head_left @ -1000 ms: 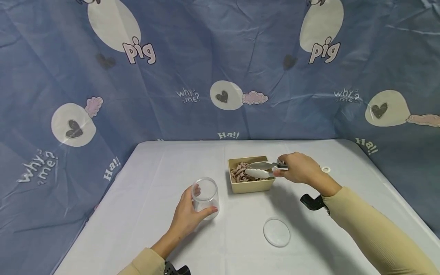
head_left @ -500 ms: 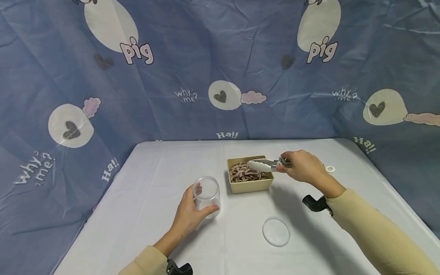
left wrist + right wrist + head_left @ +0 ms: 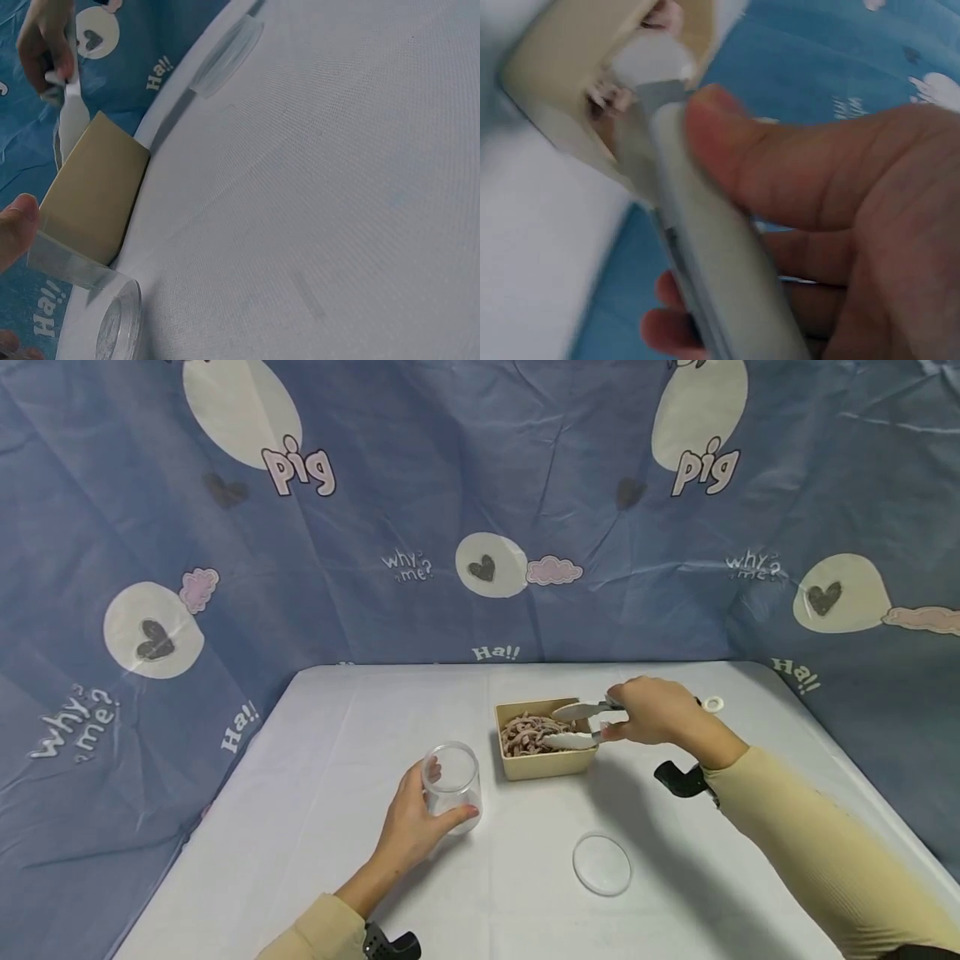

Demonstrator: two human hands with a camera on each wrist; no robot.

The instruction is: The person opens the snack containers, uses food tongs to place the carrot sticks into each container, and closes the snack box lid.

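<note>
My left hand (image 3: 410, 822) grips a clear, empty-looking jar (image 3: 454, 781) that stands upright on the white table, thumb on its near side. To the jar's right and farther back is a cream rectangular box (image 3: 551, 767) holding brownish-grey strips (image 3: 527, 733). In my right hand (image 3: 660, 712) are tongs (image 3: 573, 741), their two arms spread apart over the box with the lower tip at the strips. The right wrist view shows the thumb along the handle of the tongs (image 3: 720, 255); the tips there are blurred.
A clear round lid (image 3: 602, 864) lies on the table (image 3: 525, 910) in front of the box. A small white ring (image 3: 713, 704) sits beyond my right wrist. Blue patterned cloth (image 3: 420, 618) hangs behind and beside the table.
Over the last second the tongs closed and drew back slightly above the strips, then spread and lowered into the box again. My left hand and the jar shifted hardly at all.
</note>
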